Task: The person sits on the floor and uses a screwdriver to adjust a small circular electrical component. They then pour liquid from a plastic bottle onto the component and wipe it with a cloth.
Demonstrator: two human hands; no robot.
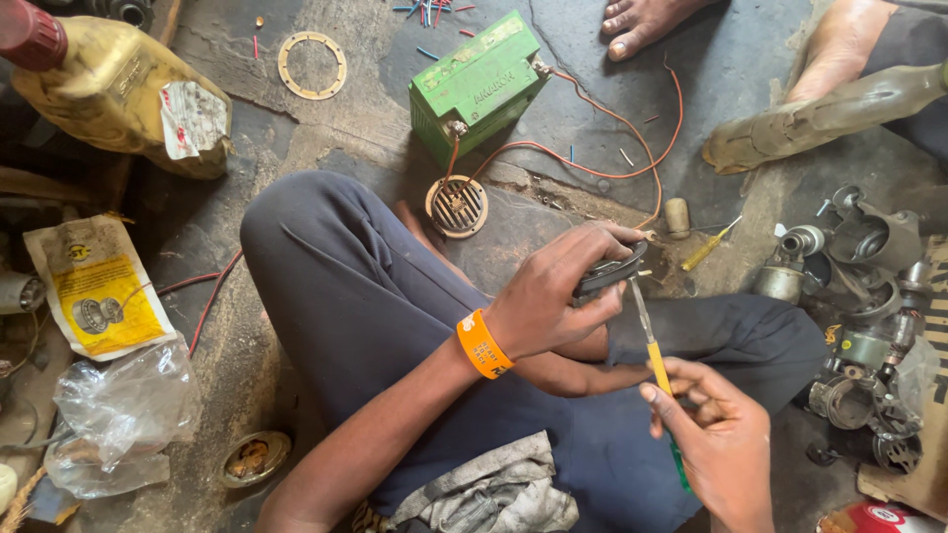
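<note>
Green battery (478, 84) sits on the floor beyond your knee, red wires (602, 148) running from it toward a round horn (457, 206) and your hands. Your left hand (553, 291) has its fingers curled tight around a small dark part (609, 273), held over your lap. Your right hand (716, 434) pinches a yellow-handled screwdriver (650, 347), tip touching that part.
</note>
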